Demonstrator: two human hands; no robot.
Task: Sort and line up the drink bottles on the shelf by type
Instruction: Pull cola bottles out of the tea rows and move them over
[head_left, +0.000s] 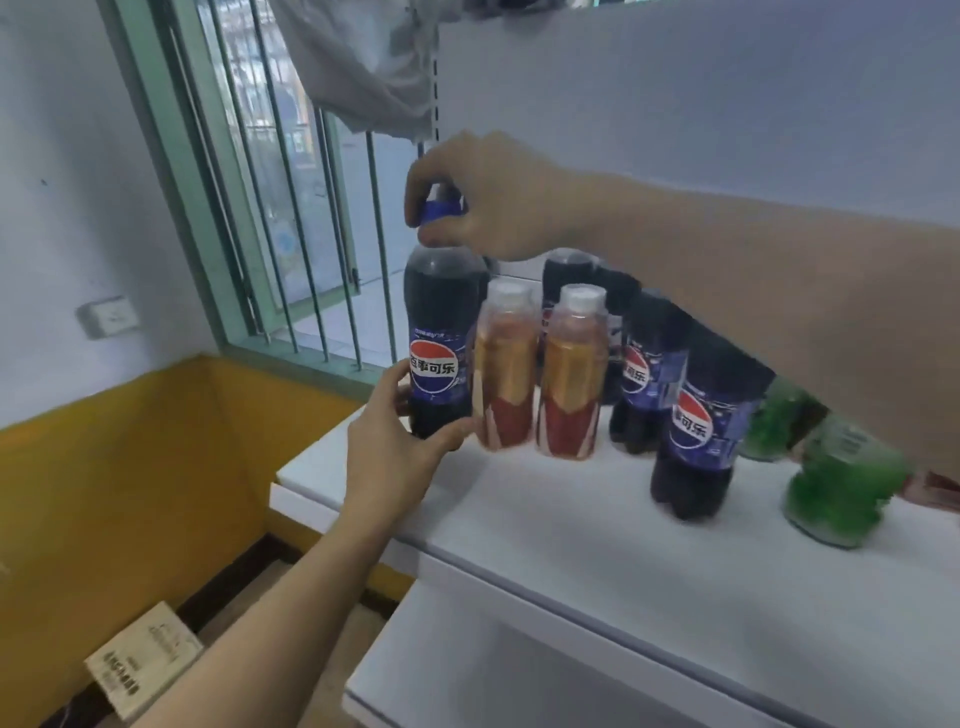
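Note:
A dark cola bottle (439, 332) with a blue cap stands at the left end of the white shelf (545, 514). My right hand (488, 197) grips its cap from above. My left hand (400, 441) holds its base, thumb in front and fingers behind. Right beside it stand two orange-and-red tea bottles (537, 379) with white caps. Further right are more cola bottles (701, 426), one at the front and others behind, partly hidden by my right forearm. Two green bottles (836, 478) stand at the far right, blurred.
The shelf's back panel (675, 104) rises behind the bottles. A lower white shelf (493, 665) juts out below. To the left are a barred window (291, 197), a yellow wall and a cardboard box (140, 660) on the floor.

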